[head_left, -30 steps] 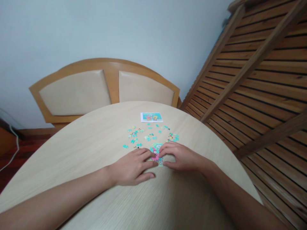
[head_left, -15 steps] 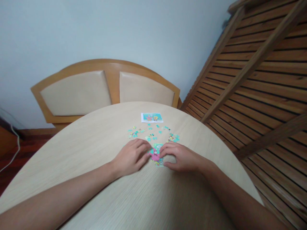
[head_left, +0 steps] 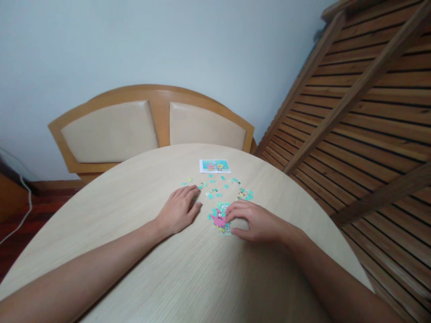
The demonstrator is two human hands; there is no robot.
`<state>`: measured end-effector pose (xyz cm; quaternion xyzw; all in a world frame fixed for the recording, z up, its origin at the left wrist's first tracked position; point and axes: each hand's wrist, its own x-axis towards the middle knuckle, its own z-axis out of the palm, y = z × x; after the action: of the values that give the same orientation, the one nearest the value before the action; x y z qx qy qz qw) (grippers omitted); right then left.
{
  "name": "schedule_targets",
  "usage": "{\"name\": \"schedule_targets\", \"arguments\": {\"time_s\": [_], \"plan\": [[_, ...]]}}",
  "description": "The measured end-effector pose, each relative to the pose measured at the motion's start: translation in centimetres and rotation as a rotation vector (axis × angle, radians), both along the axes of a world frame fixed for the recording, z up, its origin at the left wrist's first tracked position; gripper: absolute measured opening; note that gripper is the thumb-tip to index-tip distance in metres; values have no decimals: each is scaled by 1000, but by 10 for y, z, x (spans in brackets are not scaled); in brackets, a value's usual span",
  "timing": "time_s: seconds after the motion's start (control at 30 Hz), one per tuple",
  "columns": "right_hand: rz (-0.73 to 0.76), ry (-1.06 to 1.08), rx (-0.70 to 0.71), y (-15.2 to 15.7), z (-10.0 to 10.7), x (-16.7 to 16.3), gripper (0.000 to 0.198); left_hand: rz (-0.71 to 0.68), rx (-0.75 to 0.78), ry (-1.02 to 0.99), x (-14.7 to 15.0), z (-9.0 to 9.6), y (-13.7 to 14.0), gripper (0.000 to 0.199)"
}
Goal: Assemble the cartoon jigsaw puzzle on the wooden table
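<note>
A partly joined jigsaw puzzle with a pink starfish figure lies on the table in front of me. My right hand rests at its right edge, fingertips touching it, thumb and fingers apart. To the left, my left hand is over the near side of the loose puzzle pieces, palm down with fingers stretched out and thumb apart. Its fingertips cover some of the left-hand pieces. Other loose pieces in teal and yellow lie beyond my right hand.
A printed picture sheet with pink and yellow figures lies farther back on the round wooden table. Behind the table is a padded wooden headrest panel against the wall. A slatted wooden frame leans at the right.
My left hand has left the joined puzzle and moved left and away from me to the loose pieces, its fingers stretching out. My right hand stays at the puzzle's right edge.
</note>
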<state>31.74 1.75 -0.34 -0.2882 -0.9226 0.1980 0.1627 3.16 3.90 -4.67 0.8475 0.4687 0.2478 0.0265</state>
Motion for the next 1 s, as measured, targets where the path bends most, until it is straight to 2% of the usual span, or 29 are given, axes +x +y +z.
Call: {"name": "schedule_targets", "arguments": {"time_s": [0.1, 0.2, 0.63, 1.0], "plan": [[4, 1, -1, 0, 1, 0, 24, 132, 2, 16, -2, 0, 2, 40], [5, 1, -6, 0, 1, 0, 23, 169, -1, 50, -4, 1, 3, 40], [1, 14, -17, 0, 1, 1, 23, 167, -11, -5, -22, 6, 22, 30], [0, 14, -22, 0, 1, 0, 25, 30, -100, -139, -28, 1, 34, 26]]}}
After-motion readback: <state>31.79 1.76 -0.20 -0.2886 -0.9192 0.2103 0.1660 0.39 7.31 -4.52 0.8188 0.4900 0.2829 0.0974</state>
